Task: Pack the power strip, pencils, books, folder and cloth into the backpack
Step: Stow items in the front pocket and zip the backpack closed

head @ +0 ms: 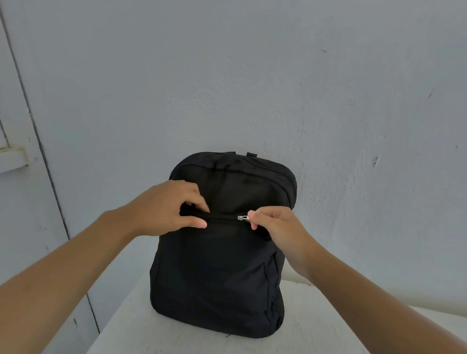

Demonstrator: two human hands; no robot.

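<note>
Both pinch the black backpack [215, 271]: left hand [167, 208] its fabric, right hand [276, 226] its (silvery) zipper pull [243, 218].

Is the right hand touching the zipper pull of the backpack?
Touching. The head view shows the right hand pinching the silver zipper pull on the backpack front.

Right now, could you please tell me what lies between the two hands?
In the head view, a stretch of the backpack's front zipper runs from the left hand to the silver pull the right hand pinches.

Right hand [276, 224] pinches the zipper pull [243, 218]; left hand [167, 208] grips the backpack [218, 271].
</note>
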